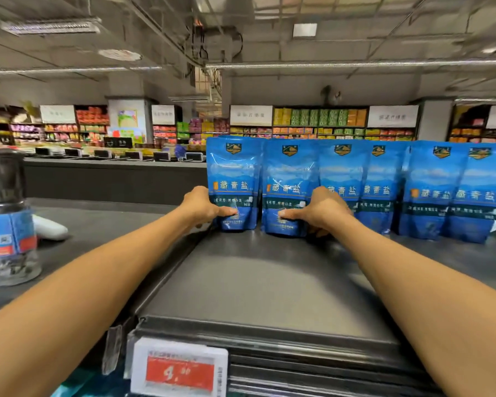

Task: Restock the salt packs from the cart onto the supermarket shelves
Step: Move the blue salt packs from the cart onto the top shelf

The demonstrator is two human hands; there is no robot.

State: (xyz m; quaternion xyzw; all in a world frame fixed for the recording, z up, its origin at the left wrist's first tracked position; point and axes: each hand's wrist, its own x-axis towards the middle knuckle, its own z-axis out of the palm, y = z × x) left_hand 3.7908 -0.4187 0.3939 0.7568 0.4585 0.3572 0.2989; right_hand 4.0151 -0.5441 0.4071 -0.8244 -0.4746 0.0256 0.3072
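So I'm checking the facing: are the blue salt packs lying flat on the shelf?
No, the blue salt packs stand upright in a row on the shelf, with the left hand and right hand each gripping one.

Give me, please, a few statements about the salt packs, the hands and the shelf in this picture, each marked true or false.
1. The left hand holds the leftmost salt pack, thumb on its front. True.
2. The right hand hangs free above the shelf. False: it holds the second salt pack low down, thumb on its front.
3. The blue packs stand upright in a row at the back of the shelf. True.
4. The price tag on the shelf edge is green. False: it has a red panel in a white frame.
5. A jar with a dark cap stands left of the arms. True.
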